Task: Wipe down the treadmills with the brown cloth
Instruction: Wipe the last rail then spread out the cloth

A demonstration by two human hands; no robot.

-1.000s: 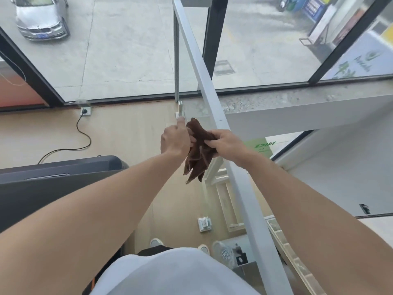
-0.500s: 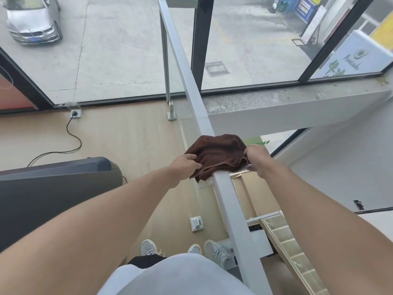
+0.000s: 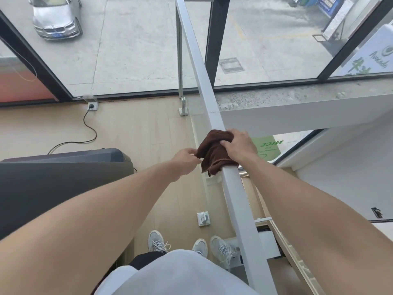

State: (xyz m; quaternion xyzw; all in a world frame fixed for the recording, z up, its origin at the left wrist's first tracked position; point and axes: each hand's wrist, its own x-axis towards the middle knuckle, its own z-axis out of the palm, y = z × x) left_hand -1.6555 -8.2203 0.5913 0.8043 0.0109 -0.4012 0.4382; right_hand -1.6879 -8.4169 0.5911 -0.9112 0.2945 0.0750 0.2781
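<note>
The brown cloth [image 3: 213, 150] is draped over a white handrail [image 3: 204, 81] that runs from the top centre down to the lower right. My right hand [image 3: 240, 144] lies on top of the cloth with its fingers curled round cloth and rail. My left hand [image 3: 187, 159] pinches the cloth's left corner beside the rail. The grey front end of a treadmill [image 3: 63, 167] sits on the floor at the left, below and apart from both hands.
A glass panel hangs under the handrail, with a drop to a lower level on its right. A black power cable [image 3: 89, 128] runs from a floor socket [image 3: 92, 106] to the treadmill. My shoes [image 3: 157, 241] stand on the light wood floor. Big windows face a street.
The cloth went from bunched between both hands in the air to draped on the rail. My right hand moved on top of it and closed round the rail; my left keeps a corner.
</note>
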